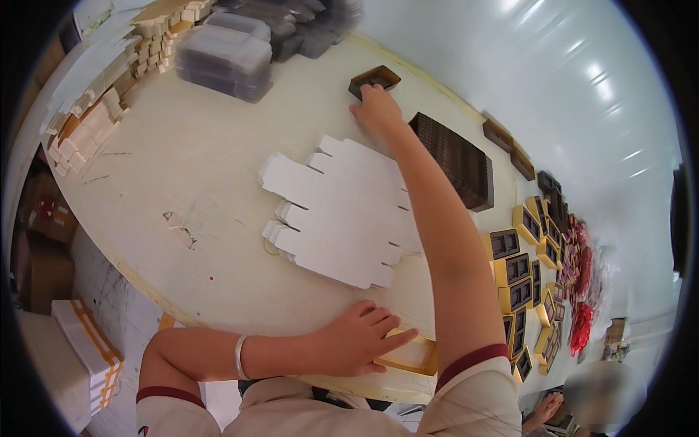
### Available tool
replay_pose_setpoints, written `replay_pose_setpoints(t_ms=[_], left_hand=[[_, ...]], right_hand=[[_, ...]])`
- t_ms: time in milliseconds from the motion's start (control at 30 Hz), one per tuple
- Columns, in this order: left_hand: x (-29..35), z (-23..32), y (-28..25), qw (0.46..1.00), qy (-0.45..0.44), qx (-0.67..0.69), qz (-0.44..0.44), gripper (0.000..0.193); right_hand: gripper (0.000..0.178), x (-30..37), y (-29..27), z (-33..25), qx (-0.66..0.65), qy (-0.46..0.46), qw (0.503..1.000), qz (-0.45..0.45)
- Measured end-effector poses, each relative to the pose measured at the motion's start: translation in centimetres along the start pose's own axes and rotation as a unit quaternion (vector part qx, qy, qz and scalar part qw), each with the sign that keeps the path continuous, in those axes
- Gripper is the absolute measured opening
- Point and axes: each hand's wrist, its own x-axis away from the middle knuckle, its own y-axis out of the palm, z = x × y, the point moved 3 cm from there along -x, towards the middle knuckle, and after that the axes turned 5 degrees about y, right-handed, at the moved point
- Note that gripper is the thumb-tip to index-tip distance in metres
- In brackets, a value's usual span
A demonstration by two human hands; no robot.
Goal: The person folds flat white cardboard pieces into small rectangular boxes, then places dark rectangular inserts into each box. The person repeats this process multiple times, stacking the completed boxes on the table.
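My right arm stretches to the far side of the table. My right hand [378,113] has its fingers closed at the near edge of a dark brown plastic tray insert [381,73]; the fingertips are partly hidden. Near the front edge, my left hand [357,339] lies with its fingers spread, touching a shallow yellow open box [409,352]. Between the hands lies a stack of flat white die-cut carton blanks [342,211]. Beside my right forearm stands a long nested row of dark brown inserts [459,164].
Clear plastic trays [224,57] are piled at the far left, by stacked cardboard pieces [91,135]. Several yellow boxes with dark inserts [517,269] line the right side, near red packets [582,328]. A strapped white box [84,342] stands lower left. Another person's hand [547,408] shows bottom right.
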Motion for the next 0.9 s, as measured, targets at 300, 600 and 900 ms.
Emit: replay_pose_setpoints(t_ms=[300,600,900], left_hand=[[0.1,0.2,-0.2,0.998,-0.029,-0.056,-0.024,0.079],[-0.5,1.2,-3.5,0.985,-0.064,0.057,0.147,0.110],[-3.4,3.5,-6.9,0.998,-0.024,0.059,-0.018,0.065]], right_hand=[[0.025,12.2,-12.7,2.4,-0.670,-0.033,0.736,-0.092],[0.042,37.3,-17.0,7.4,-0.823,0.130,0.551,-0.054],[0.050,44.6,-14.3,5.9,-0.720,0.171,0.673,0.002]])
